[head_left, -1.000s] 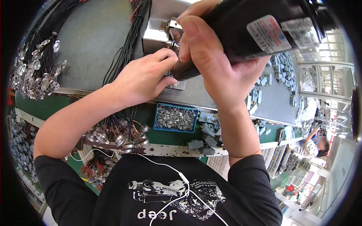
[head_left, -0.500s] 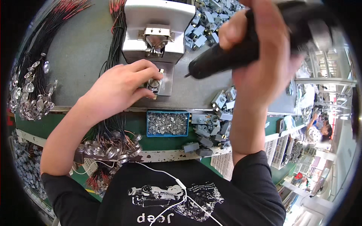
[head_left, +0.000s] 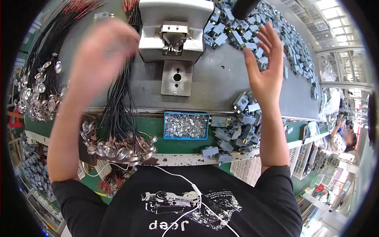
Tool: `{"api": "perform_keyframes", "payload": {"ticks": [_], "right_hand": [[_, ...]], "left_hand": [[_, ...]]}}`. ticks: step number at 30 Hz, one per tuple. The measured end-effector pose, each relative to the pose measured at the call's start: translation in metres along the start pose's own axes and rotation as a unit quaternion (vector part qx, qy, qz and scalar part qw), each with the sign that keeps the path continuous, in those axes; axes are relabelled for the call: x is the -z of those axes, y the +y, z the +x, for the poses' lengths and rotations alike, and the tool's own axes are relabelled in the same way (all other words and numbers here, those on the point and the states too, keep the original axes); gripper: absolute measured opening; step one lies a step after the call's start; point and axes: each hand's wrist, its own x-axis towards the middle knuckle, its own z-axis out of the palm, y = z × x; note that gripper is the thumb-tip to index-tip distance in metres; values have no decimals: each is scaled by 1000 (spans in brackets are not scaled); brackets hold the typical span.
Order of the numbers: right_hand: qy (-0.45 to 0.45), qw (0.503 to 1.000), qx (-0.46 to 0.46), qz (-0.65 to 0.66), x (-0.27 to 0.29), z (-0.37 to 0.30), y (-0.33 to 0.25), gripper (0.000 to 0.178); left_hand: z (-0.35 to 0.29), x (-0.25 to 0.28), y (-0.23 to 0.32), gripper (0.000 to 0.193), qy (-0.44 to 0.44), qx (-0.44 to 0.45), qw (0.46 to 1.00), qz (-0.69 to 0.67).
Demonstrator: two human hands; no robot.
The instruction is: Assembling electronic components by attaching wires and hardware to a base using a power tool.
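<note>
At two o'clock, bright windows line the edge of the view. A metal frame crosses at three o'clock, and a co-worker in a spotted white top shows small just below it. White crates stand between four and five o'clock. At six, a white cord forks into two strands. A red object sits at nine o'clock.

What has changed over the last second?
The right hand let go of the black tool, now at the picture's top edge, and is open. The left hand, blurred, moved off the metal plate up and leftward; the part there is gone. The blue tray stayed put.
</note>
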Motion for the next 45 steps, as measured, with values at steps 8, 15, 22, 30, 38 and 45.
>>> {"api": "perform_keyframes", "payload": {"ticks": [8, 15, 22, 30, 38, 45], "right_hand": [[-30, 995, -61, 76, -16, -18, -14, 57], [-59, 994, -93, 23, 9, -14, -4, 48], [-239, 934, -136, -227, 27, -12, 88, 60], [-286, 912, -98, -278, 27, 14, 123, 58], [-57, 997, -27, -40, 38, -17, 26, 54], [-223, 936, -73, 261, -19, -45, -60, 63]], "left_hand": [[-32, -64, 46, 12, -189, -167, 967, 35], [-30, -56, 46, 14, -208, -106, 972, -21], [-17, -44, 50, 15, -261, -82, 962, -13], [-9, 27, 29, 13, -127, 118, 984, -36], [-50, 39, 45, 18, -283, 111, 953, 11], [-32, 25, 44, 15, -383, -17, 924, 20]]}}
